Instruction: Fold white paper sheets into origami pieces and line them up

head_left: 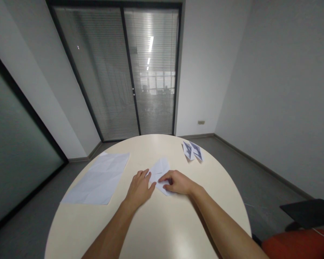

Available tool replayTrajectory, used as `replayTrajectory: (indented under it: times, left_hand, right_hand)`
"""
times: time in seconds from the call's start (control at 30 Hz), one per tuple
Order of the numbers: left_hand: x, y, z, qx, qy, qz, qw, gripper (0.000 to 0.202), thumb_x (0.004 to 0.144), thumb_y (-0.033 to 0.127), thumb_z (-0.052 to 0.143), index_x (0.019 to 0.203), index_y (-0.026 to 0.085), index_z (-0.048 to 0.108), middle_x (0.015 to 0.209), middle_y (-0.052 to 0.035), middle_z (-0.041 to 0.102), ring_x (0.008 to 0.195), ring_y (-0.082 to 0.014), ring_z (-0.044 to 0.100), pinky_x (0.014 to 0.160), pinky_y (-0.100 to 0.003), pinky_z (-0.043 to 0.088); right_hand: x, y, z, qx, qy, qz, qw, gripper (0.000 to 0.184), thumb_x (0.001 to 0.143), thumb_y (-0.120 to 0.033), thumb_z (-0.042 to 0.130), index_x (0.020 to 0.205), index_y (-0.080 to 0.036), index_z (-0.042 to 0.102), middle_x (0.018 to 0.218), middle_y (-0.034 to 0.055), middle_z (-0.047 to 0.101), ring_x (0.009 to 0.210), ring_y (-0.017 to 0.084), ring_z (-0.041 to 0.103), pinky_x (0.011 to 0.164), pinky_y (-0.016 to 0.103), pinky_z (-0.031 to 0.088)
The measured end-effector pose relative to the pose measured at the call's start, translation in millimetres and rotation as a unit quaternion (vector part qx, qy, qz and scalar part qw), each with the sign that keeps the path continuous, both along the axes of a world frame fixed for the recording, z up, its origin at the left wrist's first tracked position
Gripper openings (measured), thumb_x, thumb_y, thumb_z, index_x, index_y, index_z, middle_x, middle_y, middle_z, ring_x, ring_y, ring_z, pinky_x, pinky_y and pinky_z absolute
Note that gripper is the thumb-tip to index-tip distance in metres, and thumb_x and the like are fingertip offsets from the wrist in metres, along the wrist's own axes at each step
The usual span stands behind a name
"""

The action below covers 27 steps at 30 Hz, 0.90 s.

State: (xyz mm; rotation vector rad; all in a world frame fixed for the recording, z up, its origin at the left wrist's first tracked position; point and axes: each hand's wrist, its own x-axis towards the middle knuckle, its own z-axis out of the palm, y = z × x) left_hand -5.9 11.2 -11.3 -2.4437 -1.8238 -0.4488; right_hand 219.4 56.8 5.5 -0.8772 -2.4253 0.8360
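Observation:
A small folded sheet of white paper (161, 166) lies on the round table between my hands, with a crease or slit across its middle. My left hand (140, 187) rests at the paper's left edge, fingers spread and lying flat. From the right, my right hand (177, 182) reaches over the lower right part of the paper. Its thumb and index finger are bent towards each other on the paper; whether they pinch an edge is hard to make out.
Large creased white sheets (97, 180) lie at the table's left. Two folded printed paper pieces (192, 151) sit near the far right edge of the cream table (156, 223). At lower right stands a red chair (299, 245) with a dark flat object (309, 213) above it.

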Motion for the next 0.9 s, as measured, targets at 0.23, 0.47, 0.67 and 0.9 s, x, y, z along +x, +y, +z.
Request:
replayTrajectory:
  times: [0.23, 0.47, 0.67, 0.9]
  left_hand:
    - [2, -2, 2.8, -0.010, -0.002, -0.008, 1.000, 0.045, 0.098, 0.037, 0.049, 0.136, 0.016, 0.062, 0.144, -0.0118, 0.059, 0.129, -0.0290, 0.051, 0.109, -0.043, 0.040]
    - [9, -7, 3.6, -0.010, -0.001, 0.011, 1.000, 0.050, 0.093, 0.045, 0.056, 0.136, 0.020, 0.062, 0.145, -0.0120, 0.058, 0.129, -0.0307, 0.050, 0.109, -0.046, 0.038]
    - [9, -6, 1.3, -0.013, -0.006, 0.013, 1.000, 0.049, 0.093, 0.038, 0.053, 0.137, 0.017, 0.061, 0.150, -0.0149, 0.052, 0.132, -0.0322, 0.050, 0.111, -0.047, 0.038]
    - [6, -2, -2.5, -0.007, -0.030, -0.013, 0.999, 0.045, 0.093, 0.019, 0.047, 0.135, 0.018, 0.063, 0.148, -0.0128, 0.055, 0.131, -0.0286, 0.050, 0.113, -0.045, 0.038]
  right_hand:
    - [-1, 8, -11.2, 0.064, 0.000, -0.053, 0.997, 0.032, 0.080, -0.021, 0.071, 0.112, -0.023, 0.077, 0.104, 0.0058, 0.077, 0.094, 0.022, 0.068, 0.088, 0.033, 0.050]
    - [6, 17, -23.4, 0.136, 0.003, -0.102, 0.985, 0.036, 0.086, -0.027, 0.069, 0.122, -0.019, 0.072, 0.133, 0.0144, 0.065, 0.123, 0.028, 0.059, 0.108, 0.042, 0.044]
    - [9, 17, -19.2, 0.130, -0.039, -0.101, 0.986, 0.036, 0.091, -0.031, 0.063, 0.122, -0.017, 0.071, 0.123, 0.0141, 0.071, 0.120, 0.029, 0.061, 0.105, 0.041, 0.044]
    - [9, 12, -5.6, 0.121, -0.054, -0.114, 0.985, 0.031, 0.091, -0.028, 0.059, 0.116, -0.017, 0.075, 0.097, 0.0104, 0.075, 0.097, 0.024, 0.065, 0.090, 0.035, 0.048]
